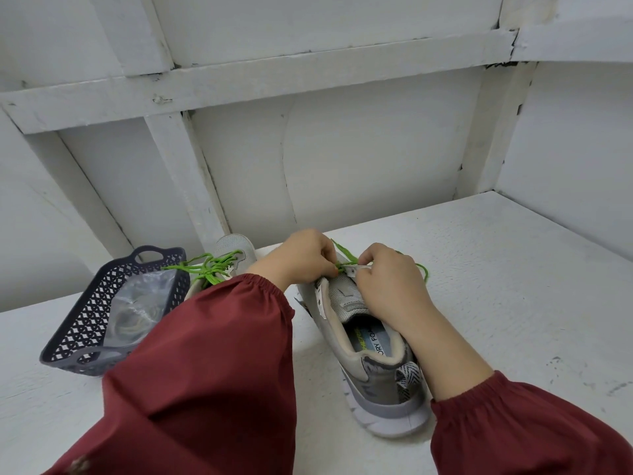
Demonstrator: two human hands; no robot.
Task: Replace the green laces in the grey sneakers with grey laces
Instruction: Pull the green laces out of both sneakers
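Fingers (328,261) of both hands pinching green lace (343,251), grey sneaker (373,389)

The tabletop (496,286) in front of me is painted white and rough, with dark scuffs toward its right side; the near sneaker (380,389) stands on its sole, heel toward me; a green lace (424,269) curls out just right of its front; the far sneaker (236,250) sits to the left, toe toward the wall; a dark lattice basket (85,323) rests further left, just beside it.
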